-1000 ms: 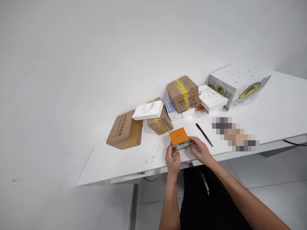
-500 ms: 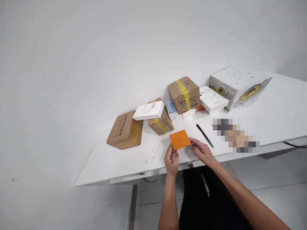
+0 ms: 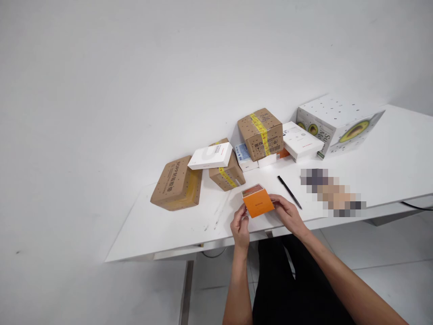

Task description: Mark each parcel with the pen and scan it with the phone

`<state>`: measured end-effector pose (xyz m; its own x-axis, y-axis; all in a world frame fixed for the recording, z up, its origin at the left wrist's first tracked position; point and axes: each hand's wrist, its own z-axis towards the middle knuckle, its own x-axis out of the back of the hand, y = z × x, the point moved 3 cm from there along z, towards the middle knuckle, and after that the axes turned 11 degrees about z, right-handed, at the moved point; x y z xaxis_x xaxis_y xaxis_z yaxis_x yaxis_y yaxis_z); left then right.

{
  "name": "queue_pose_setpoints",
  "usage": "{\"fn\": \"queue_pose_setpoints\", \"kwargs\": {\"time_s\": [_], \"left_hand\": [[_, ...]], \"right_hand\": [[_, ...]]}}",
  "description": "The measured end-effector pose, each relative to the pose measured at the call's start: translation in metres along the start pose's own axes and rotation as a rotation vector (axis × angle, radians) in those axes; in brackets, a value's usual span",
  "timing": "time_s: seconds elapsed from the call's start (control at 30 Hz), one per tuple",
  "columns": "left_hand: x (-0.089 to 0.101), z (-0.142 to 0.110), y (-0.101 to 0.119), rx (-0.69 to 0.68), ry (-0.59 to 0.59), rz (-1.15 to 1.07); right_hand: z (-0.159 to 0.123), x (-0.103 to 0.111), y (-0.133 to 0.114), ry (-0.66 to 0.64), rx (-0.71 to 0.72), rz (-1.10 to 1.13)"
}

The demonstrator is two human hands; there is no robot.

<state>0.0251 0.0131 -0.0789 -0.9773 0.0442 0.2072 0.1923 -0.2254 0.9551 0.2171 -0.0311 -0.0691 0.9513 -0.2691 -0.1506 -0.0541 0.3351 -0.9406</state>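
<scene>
Just above the table's front edge, an orange folded card (image 3: 260, 206) with small dark print is held between both hands. Its far part is lifted, and a strip with a reddish-brown picture shows behind the orange panel. My left hand (image 3: 240, 229) grips the card's left edge, fingers curled and the thumb close to the near corner. On the opposite side my right hand (image 3: 287, 212) has its fingers closed on the right edge; some fingertips are hidden behind the card. A black pen (image 3: 289, 192) lies on the table just beyond my right hand.
Along the wall on the white table (image 3: 135, 234) stand a brown carton (image 3: 171, 183), a taped carton (image 3: 225, 174) under a white box (image 3: 211, 155), another taped carton (image 3: 260, 133) resting on smaller boxes, a white flat box (image 3: 302, 141) and an avocado-printed box (image 3: 338, 119). A pixelated patch covers something at right.
The card has tilted and opened a little: its orange panel has swung toward me and a pictured strip now shows at the far side. Both hands keep hold, shifting only slightly.
</scene>
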Motion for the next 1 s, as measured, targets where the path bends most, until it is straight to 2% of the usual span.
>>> {"fn": "queue_pose_setpoints", "kwargs": {"time_s": [0.13, 0.3, 0.5, 0.67, 0.8, 1.0], "left_hand": [[0.001, 0.000, 0.004, -0.003, 0.018, -0.029], [0.001, 0.000, 0.004, 0.029, 0.021, -0.005], [0.001, 0.000, 0.006, 0.020, 0.016, 0.014], [-0.001, -0.002, 0.014, -0.024, -0.039, 0.055], [-0.001, -0.002, 0.013, -0.046, -0.044, 0.021], [0.002, -0.004, 0.011, -0.190, 0.016, 0.090]], "right_hand": [[0.000, 0.001, -0.004, 0.039, 0.002, -0.014], [0.000, 0.002, -0.004, 0.068, -0.072, -0.035], [-0.001, 0.002, -0.001, 0.050, -0.108, -0.022], [-0.001, 0.001, -0.007, 0.032, -0.101, -0.034], [-0.001, -0.001, -0.015, -0.045, -0.074, 0.008], [-0.002, 0.001, -0.020, -0.064, -0.049, 0.094]]}}
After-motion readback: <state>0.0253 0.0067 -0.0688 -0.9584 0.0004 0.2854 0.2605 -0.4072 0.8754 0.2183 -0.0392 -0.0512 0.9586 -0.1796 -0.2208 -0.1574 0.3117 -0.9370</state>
